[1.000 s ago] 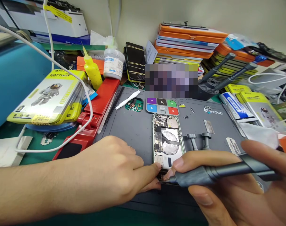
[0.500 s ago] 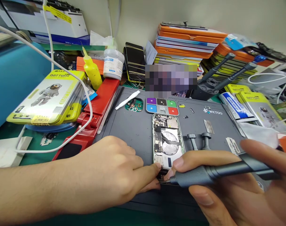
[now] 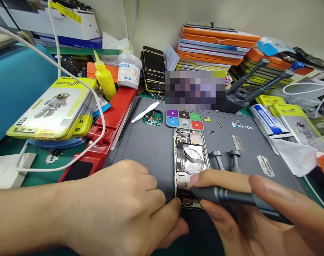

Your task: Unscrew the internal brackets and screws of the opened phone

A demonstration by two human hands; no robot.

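Right hand (image 3: 252,217) nearest, fingers (image 3: 220,176) wrapped round a grey screwdriver (image 3: 231,196), tip at the opened phone's (image 3: 190,160) near end. Left hand (image 3: 124,209) beside, fingers curled, fingertip touching that end. Phone flat on grey mat (image 3: 151,145); beyond, yellow bottle (image 3: 105,79), orange boxes (image 3: 215,39).

The person's left hand (image 3: 130,209) and right hand (image 3: 258,213) are both bare: no gloves, rings or other jewellery show on any finger. The left forearm (image 3: 31,217) is bare as well, with no sleeve, cuff, watch or strap along the length in view, and fine hairs show on it. The fingernails that can be seen are short, plain and unpainted. The right wrist lies at the edge of the view, so whatever is worn there cannot be told.
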